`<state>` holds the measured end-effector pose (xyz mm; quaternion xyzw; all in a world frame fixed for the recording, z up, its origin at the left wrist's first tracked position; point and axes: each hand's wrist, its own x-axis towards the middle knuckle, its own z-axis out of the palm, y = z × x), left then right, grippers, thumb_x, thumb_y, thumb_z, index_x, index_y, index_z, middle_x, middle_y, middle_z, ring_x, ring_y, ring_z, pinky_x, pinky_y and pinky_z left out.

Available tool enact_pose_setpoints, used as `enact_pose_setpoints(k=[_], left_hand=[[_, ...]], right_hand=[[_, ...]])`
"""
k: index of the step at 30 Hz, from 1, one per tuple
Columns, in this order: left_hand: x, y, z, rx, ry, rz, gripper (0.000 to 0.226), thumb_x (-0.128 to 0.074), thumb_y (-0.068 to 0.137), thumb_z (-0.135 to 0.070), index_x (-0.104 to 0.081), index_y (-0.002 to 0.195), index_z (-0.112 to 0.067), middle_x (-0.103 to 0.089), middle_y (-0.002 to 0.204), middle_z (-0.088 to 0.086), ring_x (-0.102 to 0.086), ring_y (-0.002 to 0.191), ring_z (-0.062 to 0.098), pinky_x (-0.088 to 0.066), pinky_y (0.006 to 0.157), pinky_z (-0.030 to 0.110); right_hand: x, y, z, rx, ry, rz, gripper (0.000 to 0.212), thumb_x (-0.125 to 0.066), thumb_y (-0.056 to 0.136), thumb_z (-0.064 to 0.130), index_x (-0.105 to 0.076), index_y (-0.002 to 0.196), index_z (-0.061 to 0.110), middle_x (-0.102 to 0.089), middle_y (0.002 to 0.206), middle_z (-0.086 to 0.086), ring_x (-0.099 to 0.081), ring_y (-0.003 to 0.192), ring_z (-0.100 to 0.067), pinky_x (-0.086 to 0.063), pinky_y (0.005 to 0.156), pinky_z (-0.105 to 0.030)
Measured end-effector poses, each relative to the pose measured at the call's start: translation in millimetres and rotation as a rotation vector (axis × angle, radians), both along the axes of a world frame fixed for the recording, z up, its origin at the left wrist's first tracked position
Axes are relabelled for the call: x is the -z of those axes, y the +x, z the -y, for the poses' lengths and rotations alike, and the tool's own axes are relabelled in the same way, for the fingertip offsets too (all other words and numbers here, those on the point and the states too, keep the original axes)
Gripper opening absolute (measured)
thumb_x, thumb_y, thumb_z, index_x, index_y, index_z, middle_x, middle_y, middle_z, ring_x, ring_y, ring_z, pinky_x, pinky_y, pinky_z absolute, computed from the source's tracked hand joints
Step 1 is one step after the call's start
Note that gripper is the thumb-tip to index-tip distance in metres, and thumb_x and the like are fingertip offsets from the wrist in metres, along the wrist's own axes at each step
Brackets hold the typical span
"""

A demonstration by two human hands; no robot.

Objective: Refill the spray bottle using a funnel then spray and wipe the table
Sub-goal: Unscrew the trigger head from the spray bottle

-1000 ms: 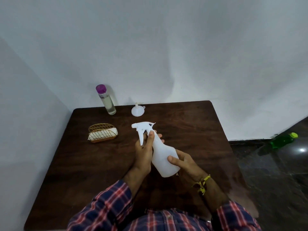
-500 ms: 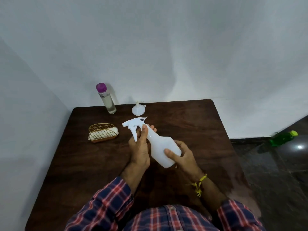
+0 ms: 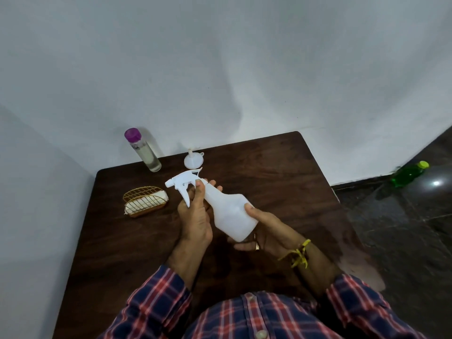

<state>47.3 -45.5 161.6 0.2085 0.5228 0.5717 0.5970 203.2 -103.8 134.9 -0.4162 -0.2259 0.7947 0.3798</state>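
White walls backed the dark wooden table [image 3: 281, 182]. The left hand [image 3: 195, 216] curled round the neck of the spray bottle [image 3: 227, 211], just under its trigger head [image 3: 182, 183]; the bottle lay tilted above the table, head up-left, base down-right. The right hand [image 3: 266, 231] cupped that base, thumb pressed on its side. The funnel [image 3: 193, 160] sat just beyond, likelier for the left hand.
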Motion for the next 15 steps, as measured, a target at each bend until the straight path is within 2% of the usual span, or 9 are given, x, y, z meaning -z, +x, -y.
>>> enact_pose_setpoints(k=[2,4,6,8,9,11,13,14,15], left_hand=[[-2.9,0.6,0.1,0.002,0.011,-0.011,0.032,-0.061,0.093,-0.026,-0.062,0.118,-0.007,-0.071,0.111,0.014,-0.071,0.098,0.028,-0.057,0.083,0.043],[-6.2,1.7,1.9,0.015,0.019,-0.031,0.026,-0.061,0.093,-0.027,-0.064,0.114,-0.012,-0.072,0.109,0.012,-0.071,0.098,0.027,-0.057,0.083,0.042],[-9.7,2.7,3.3,0.045,0.038,-0.057,0.018,-0.061,0.093,-0.027,-0.066,0.108,-0.018,-0.073,0.107,0.009,-0.072,0.097,0.027,-0.057,0.083,0.043],[-14.1,3.0,3.5,0.070,0.058,-0.090,0.016,-0.061,0.093,-0.027,-0.066,0.106,-0.019,-0.073,0.107,0.008,-0.072,0.097,0.026,-0.056,0.084,0.043],[-16.8,2.9,3.3,0.075,0.066,-0.102,0.019,-0.061,0.093,-0.027,-0.066,0.109,-0.017,-0.073,0.108,0.008,-0.072,0.097,0.026,-0.056,0.086,0.044],[-20.4,4.6,2.5,0.076,0.085,-0.129,0.028,-0.062,0.092,-0.026,-0.064,0.116,-0.012,-0.073,0.108,0.009,-0.071,0.100,0.026,-0.055,0.089,0.046],[-21.6,8.7,3.5,0.074,0.102,-0.157,0.031,-0.064,0.089,-0.027,-0.064,0.116,-0.012,-0.073,0.107,0.009,-0.070,0.101,0.025,-0.055,0.089,0.047],[-23.1,11.5,4.1,0.070,0.108,-0.161,0.030,-0.065,0.089,-0.027,-0.065,0.114,-0.012,-0.073,0.107,0.009,-0.071,0.100,0.025,-0.055,0.089,0.047],[-24.6,13.8,4.5,0.068,0.114,-0.163,0.029,-0.065,0.088,-0.027,-0.066,0.113,-0.011,-0.074,0.106,0.010,-0.071,0.100,0.025,-0.056,0.089,0.046]], right_hand=[[2.4,-2.9,2.5,0.105,0.154,0.239,0.068,-0.084,0.071,0.033,-0.053,0.130,0.022,-0.058,0.132,-0.010,-0.063,0.113,-0.023,-0.058,0.084,-0.038],[3.8,-4.9,4.7,0.216,0.246,0.386,0.090,-0.089,0.064,0.036,-0.037,0.138,0.027,-0.051,0.132,0.003,-0.058,0.116,-0.014,-0.057,0.087,-0.030],[4.5,-0.1,0.9,0.193,0.158,0.242,0.098,-0.082,0.063,0.052,-0.032,0.144,0.026,-0.051,0.135,-0.002,-0.058,0.119,-0.020,-0.056,0.091,-0.040],[-1.2,3.6,2.0,0.102,0.069,0.066,0.078,-0.077,0.071,0.051,-0.048,0.137,0.019,-0.057,0.132,-0.014,-0.061,0.118,-0.033,-0.057,0.087,-0.049],[-2.2,3.7,4.2,0.084,0.112,0.105,0.069,-0.079,0.073,0.044,-0.054,0.131,0.018,-0.059,0.131,-0.015,-0.062,0.116,-0.032,-0.058,0.084,-0.046],[-0.8,1.0,6.9,0.166,0.364,0.476,0.079,-0.089,0.063,0.036,-0.049,0.130,0.026,-0.055,0.132,-0.003,-0.060,0.116,-0.020,-0.057,0.083,-0.032],[5.0,1.8,7.9,0.177,0.561,0.866,0.103,-0.091,0.053,0.048,-0.034,0.139,0.035,-0.040,0.135,0.011,-0.049,0.120,-0.009,-0.051,0.091,-0.023],[4.3,4.1,5.7,0.146,0.567,0.902,0.110,-0.089,0.051,0.054,-0.029,0.142,0.036,-0.036,0.136,0.012,-0.046,0.121,-0.008,-0.049,0.094,-0.024],[1.5,7.7,2.9,0.099,0.525,0.828,0.112,-0.088,0.051,0.057,-0.028,0.144,0.035,-0.037,0.137,0.010,-0.048,0.121,-0.009,-0.050,0.094,-0.025]])
